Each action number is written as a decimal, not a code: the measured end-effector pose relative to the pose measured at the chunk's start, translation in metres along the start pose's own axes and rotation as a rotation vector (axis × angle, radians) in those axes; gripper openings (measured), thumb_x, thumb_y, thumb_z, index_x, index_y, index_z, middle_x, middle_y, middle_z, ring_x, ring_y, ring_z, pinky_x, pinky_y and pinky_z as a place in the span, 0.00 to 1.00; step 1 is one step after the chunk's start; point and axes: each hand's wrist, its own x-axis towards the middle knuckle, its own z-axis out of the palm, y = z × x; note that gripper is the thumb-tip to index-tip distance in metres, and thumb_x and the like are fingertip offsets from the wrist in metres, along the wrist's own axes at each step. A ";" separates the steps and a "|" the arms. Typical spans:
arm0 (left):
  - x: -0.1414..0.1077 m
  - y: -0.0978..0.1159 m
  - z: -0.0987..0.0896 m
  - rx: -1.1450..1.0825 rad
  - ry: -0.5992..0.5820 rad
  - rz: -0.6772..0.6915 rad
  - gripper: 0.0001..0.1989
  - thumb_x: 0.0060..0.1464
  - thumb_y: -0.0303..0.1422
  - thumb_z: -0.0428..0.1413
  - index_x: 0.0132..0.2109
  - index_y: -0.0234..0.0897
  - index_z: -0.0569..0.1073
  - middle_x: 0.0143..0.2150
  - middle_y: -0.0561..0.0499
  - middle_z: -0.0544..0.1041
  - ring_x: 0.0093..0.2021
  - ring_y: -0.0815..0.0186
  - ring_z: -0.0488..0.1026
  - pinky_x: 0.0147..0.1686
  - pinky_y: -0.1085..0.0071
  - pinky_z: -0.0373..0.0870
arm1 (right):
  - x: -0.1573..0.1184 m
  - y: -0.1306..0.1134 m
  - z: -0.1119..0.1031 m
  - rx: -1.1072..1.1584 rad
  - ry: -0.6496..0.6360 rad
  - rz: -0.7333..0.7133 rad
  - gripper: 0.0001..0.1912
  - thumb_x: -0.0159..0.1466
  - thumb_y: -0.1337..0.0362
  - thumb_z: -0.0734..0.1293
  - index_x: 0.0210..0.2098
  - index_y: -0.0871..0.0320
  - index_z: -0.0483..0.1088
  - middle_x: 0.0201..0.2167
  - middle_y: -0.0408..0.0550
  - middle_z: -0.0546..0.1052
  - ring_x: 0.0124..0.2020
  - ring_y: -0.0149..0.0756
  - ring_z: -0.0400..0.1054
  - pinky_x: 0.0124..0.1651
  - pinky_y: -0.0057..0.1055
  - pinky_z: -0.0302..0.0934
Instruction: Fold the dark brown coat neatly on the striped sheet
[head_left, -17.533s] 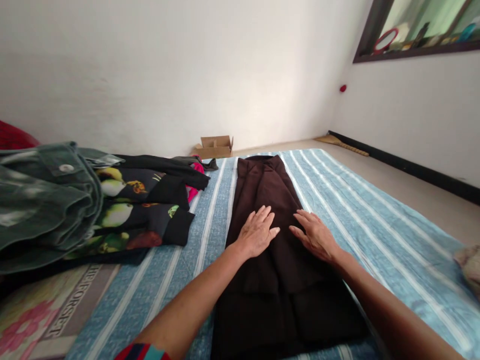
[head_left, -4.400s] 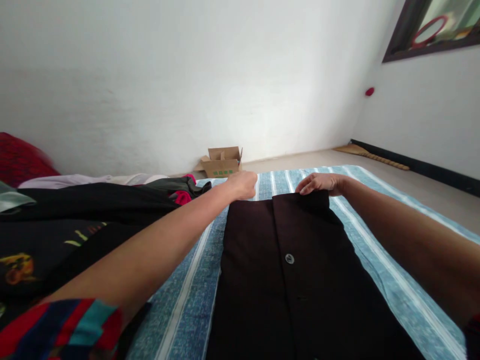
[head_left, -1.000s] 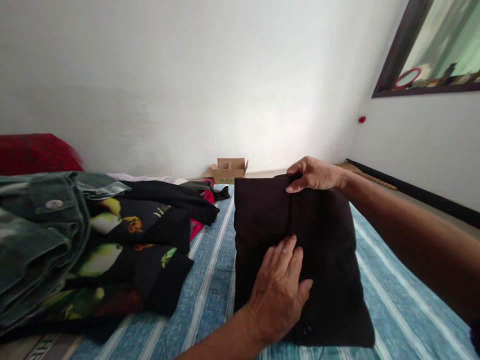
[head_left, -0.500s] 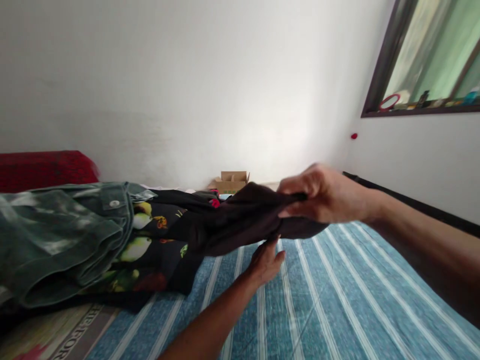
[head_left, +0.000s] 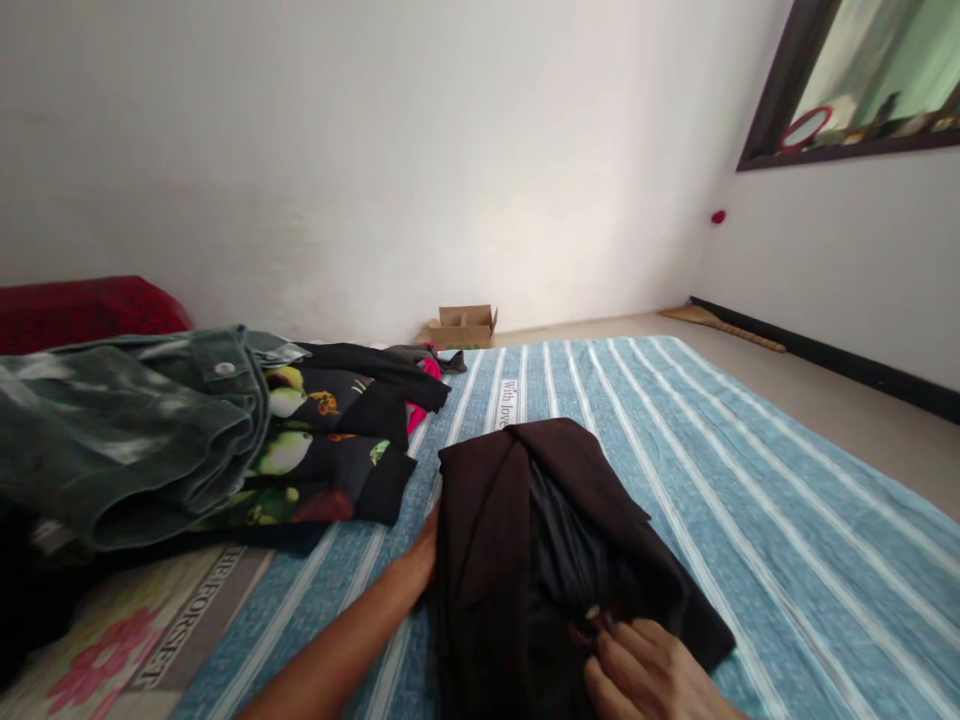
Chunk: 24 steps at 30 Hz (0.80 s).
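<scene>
A dark brown jacket (head_left: 487, 520) with a shiny black lining lies partly folded on the blue striped bedsheet (head_left: 645, 450). My left hand (head_left: 429, 545) is at the jacket's left edge, its fingers hidden behind the cloth. Over the lower part of the lining, my right hand (head_left: 649, 665) is closed with fingers curled down near a small dark red and pale detail; what it grips is too blurred to make out.
At the left are a grey-green denim garment (head_left: 172, 430), a black garment with fruit prints (head_left: 337, 470) and a red object (head_left: 90, 310). Beyond the bed stands a cardboard box (head_left: 465, 327). A broom (head_left: 720, 322) lies on the floor at the right.
The jacket has come down from the air onto the sheet and is spread wider. My right hand has moved down toward the front edge, and my left hand has shifted left beside the cloth.
</scene>
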 end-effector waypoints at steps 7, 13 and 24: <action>0.035 0.004 -0.045 0.636 0.058 0.272 0.13 0.49 0.34 0.47 0.36 0.38 0.75 0.43 0.47 0.77 0.48 0.59 0.70 0.50 0.69 0.62 | -0.003 -0.014 -0.007 -0.109 0.043 0.043 0.18 0.67 0.75 0.49 0.34 0.62 0.68 0.26 0.48 0.74 0.30 0.35 0.68 0.34 0.32 0.55; 0.071 0.044 -0.050 0.765 0.152 0.221 0.15 0.51 0.36 0.44 0.32 0.35 0.75 0.34 0.47 0.78 0.39 0.59 0.72 0.41 0.70 0.62 | -0.008 -0.019 -0.006 -0.113 0.043 0.081 0.20 0.68 0.72 0.47 0.35 0.62 0.68 0.28 0.50 0.75 0.34 0.39 0.68 0.36 0.34 0.54; 0.131 0.084 0.015 0.683 -0.354 0.132 0.16 0.41 0.44 0.56 0.20 0.35 0.73 0.21 0.50 0.74 0.28 0.61 0.70 0.29 0.72 0.61 | -0.010 -0.026 -0.007 -0.146 0.033 0.185 0.18 0.66 0.74 0.50 0.33 0.62 0.69 0.30 0.51 0.76 0.37 0.40 0.69 0.38 0.35 0.55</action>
